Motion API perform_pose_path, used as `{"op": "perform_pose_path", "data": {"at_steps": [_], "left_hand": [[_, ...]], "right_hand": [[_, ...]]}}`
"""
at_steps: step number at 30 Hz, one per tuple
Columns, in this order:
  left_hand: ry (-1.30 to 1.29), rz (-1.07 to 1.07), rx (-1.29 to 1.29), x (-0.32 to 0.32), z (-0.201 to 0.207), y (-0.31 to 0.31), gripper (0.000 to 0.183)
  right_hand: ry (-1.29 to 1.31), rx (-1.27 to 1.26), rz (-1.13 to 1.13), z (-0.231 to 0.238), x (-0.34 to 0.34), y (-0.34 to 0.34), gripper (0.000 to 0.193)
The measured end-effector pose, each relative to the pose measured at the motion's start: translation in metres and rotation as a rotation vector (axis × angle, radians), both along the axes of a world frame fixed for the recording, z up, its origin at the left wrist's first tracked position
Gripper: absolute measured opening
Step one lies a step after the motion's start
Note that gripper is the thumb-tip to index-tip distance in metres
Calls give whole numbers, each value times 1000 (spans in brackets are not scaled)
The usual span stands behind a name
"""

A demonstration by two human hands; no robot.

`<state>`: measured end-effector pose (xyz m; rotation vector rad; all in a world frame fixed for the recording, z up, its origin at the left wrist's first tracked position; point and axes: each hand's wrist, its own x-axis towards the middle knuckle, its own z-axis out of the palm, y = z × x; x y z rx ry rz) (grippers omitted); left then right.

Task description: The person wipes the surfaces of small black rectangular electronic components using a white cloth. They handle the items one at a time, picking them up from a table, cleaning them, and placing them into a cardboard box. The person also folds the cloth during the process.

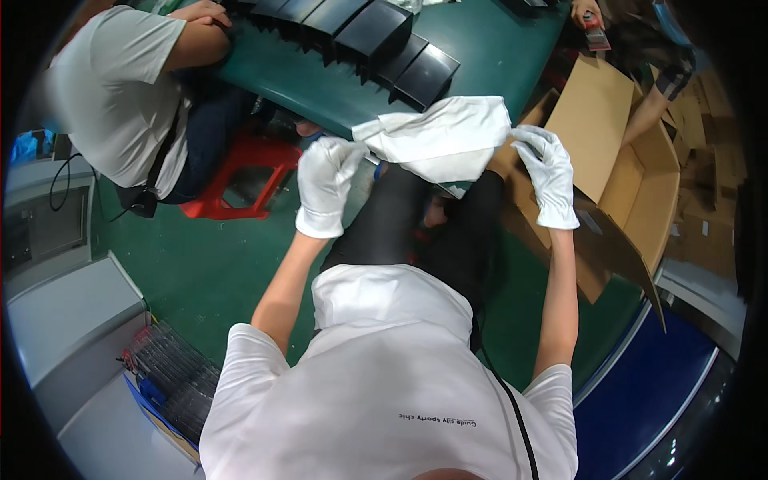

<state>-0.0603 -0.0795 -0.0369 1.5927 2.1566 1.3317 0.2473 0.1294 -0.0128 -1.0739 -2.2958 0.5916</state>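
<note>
A white cloth point(448, 136) is stretched between my hands, above my knees and over the near edge of the green table. My left hand point(324, 188), in a white glove, is closed in a pinch at the cloth's left end. My right hand point(548, 172), gloved in white too, pinches the cloth's right edge between thumb and fingers. Folds run across the cloth, and its lower part hangs down toward my lap. Just beyond it, several black box-shaped parts point(376, 30) stand in a row on the table.
A person point(128, 64) sits at the table on my left, beside a red stool point(240, 178). On the right stands an open cardboard box point(590, 120); behind it another person's hand point(586, 12) holds a red tool. Stacked clear trays point(172, 364) lie at lower left.
</note>
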Motion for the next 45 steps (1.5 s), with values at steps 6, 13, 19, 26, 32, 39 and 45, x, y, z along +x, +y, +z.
{"op": "perform_pose_path", "data": {"at_steps": [6, 13, 19, 26, 32, 39, 45], "left_hand": [[143, 129, 25, 7, 30, 26, 41], [64, 26, -113, 13, 18, 56, 25], [156, -43, 2, 24, 2, 51, 17], [120, -181, 119, 33, -2, 75, 17], [10, -240, 72, 44, 20, 70, 22], [-157, 54, 30, 54, 13, 60, 42], [203, 124, -53, 65, 22, 85, 36]], "right_hand": [[-20, 52, 26, -10, -33, 24, 44], [91, 40, 164, -38, -63, 30, 27], [-2, 295, 134, -35, -72, 13, 18], [-51, 322, 119, -26, -68, 15, 17], [109, 188, 101, -25, -55, 20, 17], [232, 42, 83, -30, -52, 19, 18], [241, 150, 38, -37, -62, 15, 18]]}}
